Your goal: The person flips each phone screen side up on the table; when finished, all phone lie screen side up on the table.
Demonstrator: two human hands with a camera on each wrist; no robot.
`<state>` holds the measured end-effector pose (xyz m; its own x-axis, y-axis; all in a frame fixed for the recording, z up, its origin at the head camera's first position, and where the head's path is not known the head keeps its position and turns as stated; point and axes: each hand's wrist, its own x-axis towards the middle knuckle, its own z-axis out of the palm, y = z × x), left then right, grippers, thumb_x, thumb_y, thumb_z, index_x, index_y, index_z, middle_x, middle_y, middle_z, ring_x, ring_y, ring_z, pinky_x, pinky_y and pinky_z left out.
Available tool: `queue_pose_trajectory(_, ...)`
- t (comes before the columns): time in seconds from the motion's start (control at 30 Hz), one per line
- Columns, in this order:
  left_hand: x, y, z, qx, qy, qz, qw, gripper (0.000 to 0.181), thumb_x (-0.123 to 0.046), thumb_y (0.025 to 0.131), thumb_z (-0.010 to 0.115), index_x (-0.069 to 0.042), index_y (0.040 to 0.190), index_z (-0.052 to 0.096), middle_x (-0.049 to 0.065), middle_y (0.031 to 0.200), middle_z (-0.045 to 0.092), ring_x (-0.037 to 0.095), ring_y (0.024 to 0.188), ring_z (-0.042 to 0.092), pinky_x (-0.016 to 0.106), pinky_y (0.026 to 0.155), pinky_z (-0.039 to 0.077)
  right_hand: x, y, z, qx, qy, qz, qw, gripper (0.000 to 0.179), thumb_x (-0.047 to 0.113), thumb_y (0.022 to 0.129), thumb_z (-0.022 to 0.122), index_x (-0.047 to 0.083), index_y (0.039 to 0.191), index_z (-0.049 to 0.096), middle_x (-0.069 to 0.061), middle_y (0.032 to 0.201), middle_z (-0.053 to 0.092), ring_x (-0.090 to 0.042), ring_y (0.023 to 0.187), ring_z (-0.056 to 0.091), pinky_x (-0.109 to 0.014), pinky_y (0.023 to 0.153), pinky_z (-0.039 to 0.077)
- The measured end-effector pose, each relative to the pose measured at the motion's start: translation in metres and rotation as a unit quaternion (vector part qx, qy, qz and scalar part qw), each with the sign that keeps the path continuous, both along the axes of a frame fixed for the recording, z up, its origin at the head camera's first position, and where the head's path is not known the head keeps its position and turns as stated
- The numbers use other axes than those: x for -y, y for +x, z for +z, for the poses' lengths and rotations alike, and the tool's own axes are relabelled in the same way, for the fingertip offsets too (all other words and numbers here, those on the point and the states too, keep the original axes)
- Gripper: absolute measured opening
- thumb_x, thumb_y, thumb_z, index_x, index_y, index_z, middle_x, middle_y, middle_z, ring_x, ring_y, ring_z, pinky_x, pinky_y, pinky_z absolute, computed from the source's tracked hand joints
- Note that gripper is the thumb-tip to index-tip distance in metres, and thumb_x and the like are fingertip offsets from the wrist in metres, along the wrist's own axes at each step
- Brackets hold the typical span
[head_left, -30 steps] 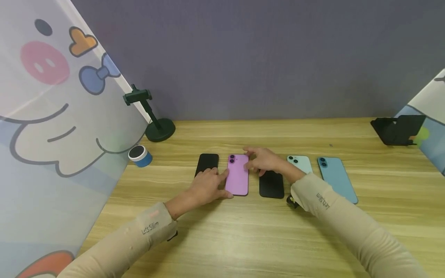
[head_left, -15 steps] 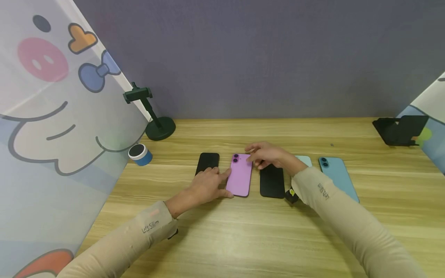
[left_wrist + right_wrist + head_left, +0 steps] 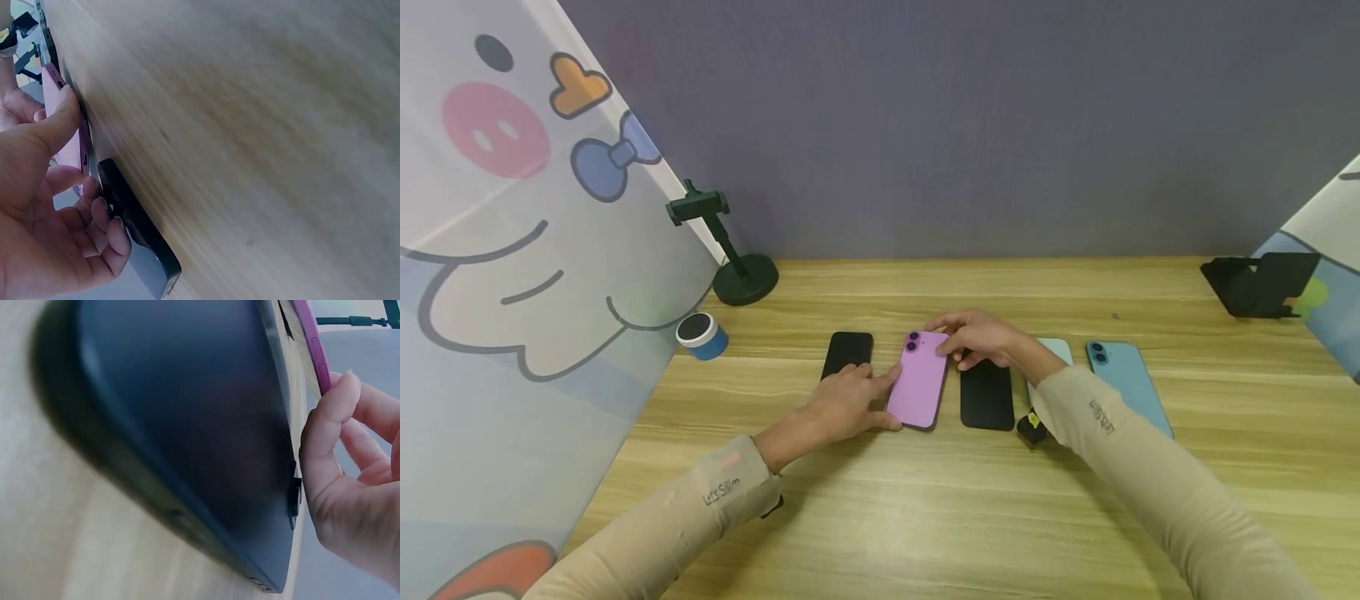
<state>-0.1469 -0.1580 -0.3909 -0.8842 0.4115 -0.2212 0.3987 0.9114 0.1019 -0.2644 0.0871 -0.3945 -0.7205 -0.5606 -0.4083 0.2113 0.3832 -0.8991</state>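
A pink smartphone [image 3: 919, 383] is between my hands, its twin-lens back facing up and its top leaning right. My left hand [image 3: 850, 396] grips its lower left corner, thumb at the bottom end and index finger on the left side. At the upper right corner, my right hand [image 3: 981, 335] pinches the phone with thumb and fingers. In the right wrist view the pink phone's edge [image 3: 311, 347] looks slightly raised off the table. The left hand's other fingers rest over a black phone [image 3: 847, 352]; another black phone [image 3: 987, 398] lies below the right hand.
Right of the hands lie a mint phone [image 3: 1057, 348], partly hidden by the sleeve, and a blue phone [image 3: 1129, 383]. A dark green phone stand [image 3: 741, 275] and a blue-and-white jar [image 3: 703, 337] stand at left. A black folding stand [image 3: 1262, 285] sits far right.
The pink phone has slid slightly right and turned clockwise, its top shifting right. My right hand has moved a little right with it; my left hand has hardly moved.
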Motion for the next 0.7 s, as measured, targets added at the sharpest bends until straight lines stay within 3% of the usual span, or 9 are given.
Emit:
queue_pose_trajectory(0.43, 0.0007, -0.0005, -0.0002, -0.008, -0.002, -0.007, 0.9999, 0.088, -0.064, 0.085, 0.065, -0.025, 0.157, 0.034, 0.013, 0.119, 0.064, 0.022, 0.095, 0.057, 0.037, 0.078, 0.051, -0.0003, 0.0056, -0.0006, -0.032, 0.000, 0.002, 0.9995, 0.054, 0.011, 0.095, 0.068, 0.014, 0.146, 0.054, -0.006, 0.094, 0.056, -0.011, 0.063, 0.054, -0.027, 0.059, 0.057)
queue_pose_trajectory(0.7, -0.0006, -0.0009, 0.0000, 0.001, -0.007, -0.007, 0.9999, 0.087, -0.064, 0.086, 0.064, -0.025, 0.158, 0.033, 0.015, 0.126, 0.062, 0.025, 0.103, 0.060, 0.040, 0.083, 0.053, -0.0013, 0.0060, 0.0003, -0.037, 0.001, 0.005, 0.9993, 0.055, 0.010, 0.094, 0.068, 0.012, 0.146, 0.053, -0.007, 0.097, 0.057, -0.011, 0.064, 0.055, -0.028, 0.059, 0.057)
